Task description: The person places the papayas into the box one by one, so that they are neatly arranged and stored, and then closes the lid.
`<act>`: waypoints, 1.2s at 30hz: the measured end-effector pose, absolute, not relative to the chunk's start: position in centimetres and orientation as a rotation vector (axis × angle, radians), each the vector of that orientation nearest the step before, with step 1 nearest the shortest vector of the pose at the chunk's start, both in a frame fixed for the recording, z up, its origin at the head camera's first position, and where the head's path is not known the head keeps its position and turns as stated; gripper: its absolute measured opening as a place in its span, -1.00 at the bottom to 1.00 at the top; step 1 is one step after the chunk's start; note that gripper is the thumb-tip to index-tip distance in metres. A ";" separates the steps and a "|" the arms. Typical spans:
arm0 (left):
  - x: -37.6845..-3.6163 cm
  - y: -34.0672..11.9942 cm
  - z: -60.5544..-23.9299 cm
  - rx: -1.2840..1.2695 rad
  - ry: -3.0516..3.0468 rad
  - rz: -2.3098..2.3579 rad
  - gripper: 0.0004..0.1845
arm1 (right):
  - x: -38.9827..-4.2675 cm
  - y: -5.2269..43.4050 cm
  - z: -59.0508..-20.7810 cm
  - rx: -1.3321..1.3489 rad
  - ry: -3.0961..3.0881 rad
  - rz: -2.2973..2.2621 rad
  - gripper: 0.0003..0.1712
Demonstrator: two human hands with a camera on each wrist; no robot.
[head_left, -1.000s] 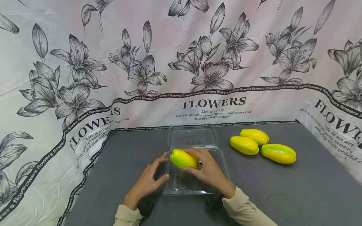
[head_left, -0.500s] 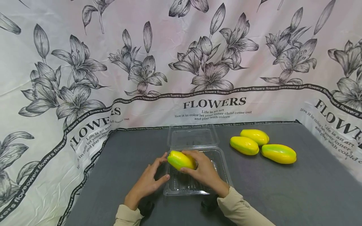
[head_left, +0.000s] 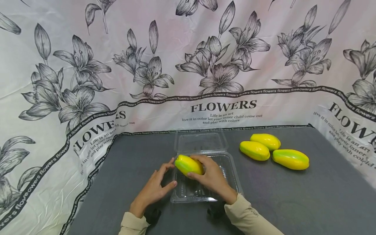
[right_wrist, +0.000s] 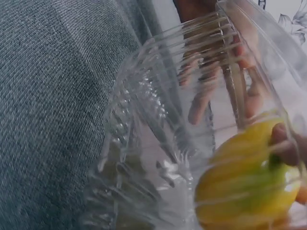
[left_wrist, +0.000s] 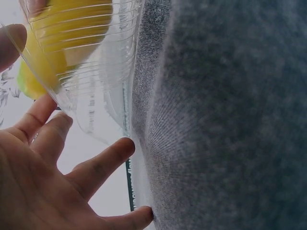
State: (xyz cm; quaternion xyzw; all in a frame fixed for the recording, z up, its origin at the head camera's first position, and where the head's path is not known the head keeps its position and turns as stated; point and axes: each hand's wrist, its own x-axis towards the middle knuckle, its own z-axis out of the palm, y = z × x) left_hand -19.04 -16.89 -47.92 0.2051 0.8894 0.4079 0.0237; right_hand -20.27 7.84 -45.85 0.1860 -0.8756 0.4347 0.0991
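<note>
My right hand point(head_left: 215, 178) grips a yellow-green papaya point(head_left: 188, 165) from its right side, thumb in front and fingers over the back. Below it a clear plastic clamshell box point(head_left: 232, 176) stands with its lid point(head_left: 201, 142) folded back. At the box's left edge is my left hand point(head_left: 152, 187), fingers spread and holding nothing. Seen from the left wrist, that hand point(left_wrist: 53, 182) has its fingertips right at the clear wall, with the papaya point(left_wrist: 76, 28) showing through the plastic. The right wrist view looks through the ribbed box at the papaya point(right_wrist: 244, 187).
Three more papayas lie together at the back right: one in front left point(head_left: 254, 150), one behind point(head_left: 265, 141), one to the right point(head_left: 290, 159). The grey table point(head_left: 282, 199) ends at a flower-printed curtain point(head_left: 223, 114) at the back and sides.
The right hand has shifted the papaya slightly to the left over the box. The left hand keeps its place at the left edge.
</note>
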 end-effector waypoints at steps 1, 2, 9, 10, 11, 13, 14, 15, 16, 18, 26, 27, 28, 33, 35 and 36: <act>-19.0 -16.9 -47.9 0.635 2.751 1.263 -0.43 | -20.3 7.8 -45.9 0.543 -2.595 1.288 -0.30; -19.0 -16.9 -47.9 0.636 2.749 1.263 -0.43 | -20.3 7.7 -46.0 0.537 -2.597 1.291 -0.30; -19.0 -16.9 -47.9 0.629 2.737 1.279 -0.43 | -20.2 7.4 -46.2 0.507 -2.597 1.317 -0.29; -19.0 -16.9 -47.9 0.629 2.737 1.280 -0.43 | -20.2 7.4 -46.2 0.507 -2.598 1.316 -0.29; -19.0 -16.9 -47.9 0.629 2.737 1.281 -0.43 | -20.2 7.4 -46.3 0.509 -2.599 1.315 -0.29; -19.0 -16.9 -47.9 0.632 2.738 1.281 -0.43 | -20.1 7.4 -46.3 0.518 -2.599 1.316 -0.28; -19.0 -16.9 -48.0 0.633 2.737 1.282 -0.43 | -20.1 7.4 -46.3 0.526 -2.596 1.315 -0.29; -19.0 -16.9 -48.0 0.633 2.739 1.280 -0.43 | -20.1 7.4 -46.3 0.537 -2.593 1.318 -0.28; -19.0 -16.9 -48.0 0.633 2.741 1.278 -0.44 | -20.0 7.5 -46.3 0.546 -2.588 1.321 -0.28; -19.0 -16.9 -48.0 0.632 2.743 1.274 -0.44 | -20.0 7.5 -46.3 0.560 -2.581 1.323 -0.28; -19.0 -16.8 -48.0 0.619 2.750 1.267 -0.44 | -20.1 7.5 -46.4 0.534 -2.604 1.349 -0.26; -19.0 -16.8 -48.0 0.619 2.750 1.267 -0.44 | -20.1 7.5 -46.4 0.529 -2.606 1.354 -0.26; -19.0 -16.8 -48.0 0.619 2.751 1.267 -0.43 | -20.1 7.5 -46.3 0.525 -2.608 1.357 -0.26; -19.0 -16.8 -48.0 0.621 2.757 1.264 -0.43 | -20.1 7.6 -46.3 0.518 -2.628 1.333 -0.23; -19.0 -16.8 -48.0 0.620 2.756 1.261 -0.43 | -20.1 7.7 -46.3 0.518 -2.644 1.302 -0.22; -19.0 -16.8 -48.1 0.620 2.755 1.259 -0.43 | -20.1 7.7 -46.3 0.519 -2.652 1.287 -0.21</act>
